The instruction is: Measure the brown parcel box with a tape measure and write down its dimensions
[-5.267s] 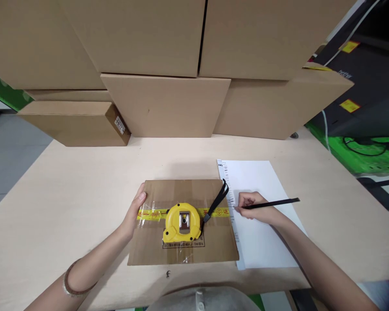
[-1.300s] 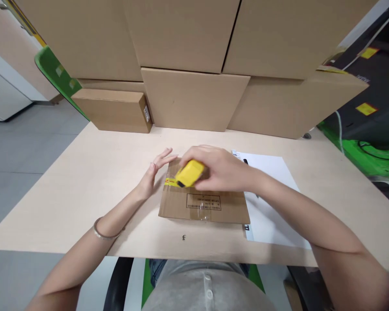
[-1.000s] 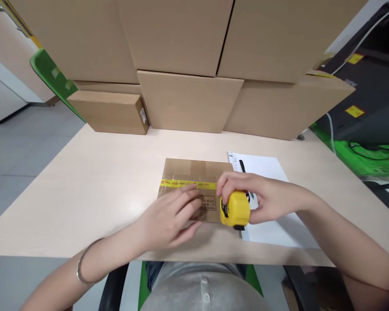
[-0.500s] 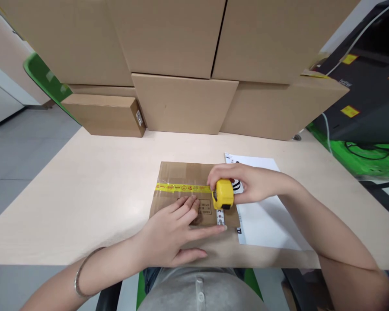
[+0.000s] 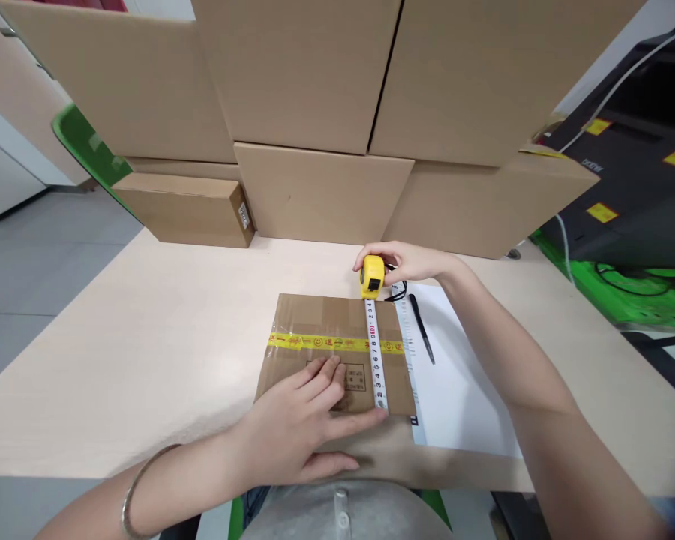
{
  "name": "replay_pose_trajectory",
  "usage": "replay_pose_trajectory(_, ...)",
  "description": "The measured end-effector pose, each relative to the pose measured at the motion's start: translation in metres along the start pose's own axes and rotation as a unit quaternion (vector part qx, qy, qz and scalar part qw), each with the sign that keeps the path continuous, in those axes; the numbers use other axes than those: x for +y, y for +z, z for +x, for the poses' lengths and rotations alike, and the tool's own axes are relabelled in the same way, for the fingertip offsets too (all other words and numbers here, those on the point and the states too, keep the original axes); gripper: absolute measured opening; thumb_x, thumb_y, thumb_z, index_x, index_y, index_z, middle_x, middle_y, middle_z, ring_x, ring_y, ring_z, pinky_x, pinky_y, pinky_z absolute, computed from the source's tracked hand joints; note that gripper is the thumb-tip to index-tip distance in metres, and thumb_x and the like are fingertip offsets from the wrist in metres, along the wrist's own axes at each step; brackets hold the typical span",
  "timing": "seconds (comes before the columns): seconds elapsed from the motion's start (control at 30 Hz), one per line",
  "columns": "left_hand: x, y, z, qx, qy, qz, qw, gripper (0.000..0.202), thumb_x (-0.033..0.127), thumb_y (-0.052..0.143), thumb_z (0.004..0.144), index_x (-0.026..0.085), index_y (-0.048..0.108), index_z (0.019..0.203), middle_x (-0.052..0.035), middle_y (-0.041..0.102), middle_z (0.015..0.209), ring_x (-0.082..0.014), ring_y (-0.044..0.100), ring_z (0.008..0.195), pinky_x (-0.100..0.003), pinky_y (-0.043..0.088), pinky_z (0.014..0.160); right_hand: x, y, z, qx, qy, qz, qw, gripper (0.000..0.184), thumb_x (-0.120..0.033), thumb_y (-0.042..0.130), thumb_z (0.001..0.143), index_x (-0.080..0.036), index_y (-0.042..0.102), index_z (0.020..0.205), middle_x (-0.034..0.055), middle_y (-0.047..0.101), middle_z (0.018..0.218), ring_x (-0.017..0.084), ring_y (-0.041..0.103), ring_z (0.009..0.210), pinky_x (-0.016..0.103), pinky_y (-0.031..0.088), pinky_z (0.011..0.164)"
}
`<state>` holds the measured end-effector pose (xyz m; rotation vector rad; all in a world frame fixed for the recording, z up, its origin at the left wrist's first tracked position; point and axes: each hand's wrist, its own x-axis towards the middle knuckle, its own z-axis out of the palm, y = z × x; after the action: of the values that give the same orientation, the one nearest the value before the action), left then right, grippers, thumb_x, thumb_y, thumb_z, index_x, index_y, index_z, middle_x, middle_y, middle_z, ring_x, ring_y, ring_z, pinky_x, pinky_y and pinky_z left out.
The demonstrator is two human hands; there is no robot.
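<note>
A flat cardboard box (image 5: 309,315) with a yellow printed tape strip lies on the table before me. My right hand (image 5: 405,261) grips a yellow tape measure (image 5: 372,276) at the box's far edge. Its white blade (image 5: 375,360) runs out across the box top to the near edge. There the index fingertip of my left hand (image 5: 309,409) touches the blade's end. The other left fingers are stretched out, some of them resting on the box. A black wrist cord (image 5: 397,289) hangs from the tape measure.
White paper (image 5: 466,390) with a black pen (image 5: 421,328) on it lies right of the box. A small carton (image 5: 185,210) stands at the back left, beside large stacked cartons (image 5: 320,195). A dark printer (image 5: 624,172) is at the right, past the table (image 5: 146,352).
My right hand has moved away from me with the tape measure, drawing the blade out over the box. My left hand has stayed at the near edge. The pen has come into view.
</note>
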<state>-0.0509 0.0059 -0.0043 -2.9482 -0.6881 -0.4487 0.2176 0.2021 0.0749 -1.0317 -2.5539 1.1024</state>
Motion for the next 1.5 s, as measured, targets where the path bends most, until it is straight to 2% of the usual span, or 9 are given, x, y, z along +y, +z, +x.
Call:
replay_pose_trajectory(0.57, 0.001, 0.001, 0.000, 0.003, 0.003, 0.025, 1.000, 0.060, 0.060, 0.036, 0.104, 0.034, 0.042, 0.159, -0.0148, 0.068, 0.122, -0.0346, 0.063, 0.123, -0.048, 0.045, 0.106, 0.013, 0.002, 0.005, -0.009, 0.017, 0.037, 0.999, 0.037, -0.037, 0.066, 0.100, -0.019, 0.063, 0.132, 0.0105, 0.065, 0.133, 0.025, 0.067, 0.111, 0.046, 0.059, 0.092)
replay_pose_trajectory(0.77, 0.001, -0.002, 0.001, 0.004, -0.002, 0.004, 1.000, 0.059, 0.060, 0.038, 0.104, 0.035, 0.045, 0.157, -0.0137, 0.068, 0.119, -0.0340, 0.063, 0.121, -0.048, 0.042, 0.107, 0.022, 0.002, 0.007, -0.033, -0.032, 0.059, 0.997, 0.038, -0.020, 0.076, 0.072, -0.023, 0.068, 0.109, 0.0033, 0.070, 0.105, 0.021, 0.065, 0.091, 0.033, 0.053, 0.077)
replay_pose_trajectory(0.9, 0.000, -0.002, 0.001, 0.004, -0.004, 0.002, 1.000, 0.061, 0.060, 0.042, 0.103, 0.036, 0.041, 0.159, -0.0128, 0.067, 0.121, -0.0335, 0.060, 0.123, -0.049, 0.040, 0.110, 0.001, 0.013, -0.010, -0.048, -0.077, 0.024, 0.996, 0.038, -0.013, 0.067, 0.071, -0.021, 0.065, 0.108, 0.0055, 0.069, 0.111, 0.022, 0.063, 0.099, 0.034, 0.050, 0.086)
replay_pose_trajectory(1.03, 0.001, 0.000, 0.001, 0.003, -0.001, -0.006, 1.000, 0.060, 0.061, 0.045, 0.102, 0.036, 0.042, 0.157, -0.0131, 0.066, 0.125, -0.0344, 0.059, 0.126, -0.051, 0.043, 0.110, -0.031, 0.045, -0.038, -0.109, -0.094, 0.017, 0.989, 0.041, -0.008, 0.067, 0.066, -0.021, 0.065, 0.105, 0.0041, 0.066, 0.108, 0.020, 0.063, 0.095, 0.031, 0.051, 0.081)
replay_pose_trajectory(1.13, 0.004, -0.005, 0.001, 0.018, -0.013, -0.059, 0.998, 0.065, 0.065, 0.046, 0.100, 0.023, 0.047, 0.150, -0.0179, 0.064, 0.130, -0.0360, 0.059, 0.129, -0.051, 0.049, 0.106, -0.048, 0.070, -0.061, -0.113, -0.084, 0.012, 0.990, 0.040, -0.009, 0.069, 0.065, -0.022, 0.064, 0.103, 0.0031, 0.065, 0.105, 0.018, 0.064, 0.089, 0.030, 0.051, 0.077)
replay_pose_trajectory(1.27, -0.012, -0.027, -0.009, 0.037, -0.134, -0.168, 0.976, 0.066, 0.059, 0.052, 0.100, 0.017, 0.042, 0.149, -0.0182, 0.063, 0.136, -0.0333, 0.054, 0.138, -0.048, 0.053, 0.107, -0.047, 0.082, -0.095, -0.049, -0.037, 0.036, 0.997, 0.041, -0.009, 0.070, 0.067, -0.025, 0.063, 0.105, 0.0040, 0.069, 0.111, 0.022, 0.068, 0.100, 0.033, 0.053, 0.084)
replay_pose_trajectory(1.33, -0.037, -0.033, -0.019, 0.086, -0.287, -0.162, 0.940, 0.063, 0.055, 0.048, 0.103, 0.016, 0.041, 0.152, -0.0198, 0.058, 0.145, -0.0333, 0.056, 0.137, -0.052, 0.050, 0.111, -0.035, 0.082, -0.110, 0.034, 0.019, 0.080, 0.996, 0.041, -0.012, 0.070, 0.071, -0.027, 0.060, 0.108, 0.0052, 0.070, 0.122, 0.026, 0.068, 0.110, 0.037, 0.054, 0.090)
replay_pose_trajectory(1.4, -0.069, -0.030, -0.029, 0.097, -0.443, -0.154, 0.878, 0.060, 0.055, 0.040, 0.105, 0.016, 0.048, 0.150, -0.0189, 0.059, 0.143, -0.0352, 0.057, 0.136, -0.058, 0.047, 0.112, -0.019, 0.081, -0.120, 0.138, 0.093, 0.137, 0.977, 0.034, -0.020, 0.070, 0.079, -0.028, 0.056, 0.109, 0.0079, 0.070, 0.130, 0.030, 0.068, 0.116, 0.041, 0.056, 0.091)
replay_pose_trajectory(1.5, -0.108, -0.008, -0.036, 0.057, -0.451, -0.217, 0.864, 0.066, 0.063, 0.033, 0.104, 0.013, 0.068, 0.130, -0.0179, 0.075, 0.120, -0.0353, 0.071, 0.115, -0.057, 0.056, 0.100, 0.003, 0.086, -0.124, 0.231, 0.180, 0.196, 0.936, 0.030, -0.040, 0.073, 0.084, -0.027, 0.055, 0.104, 0.0112, 0.075, 0.124, 0.035, 0.069, 0.117, 0.046, 0.057, 0.089)
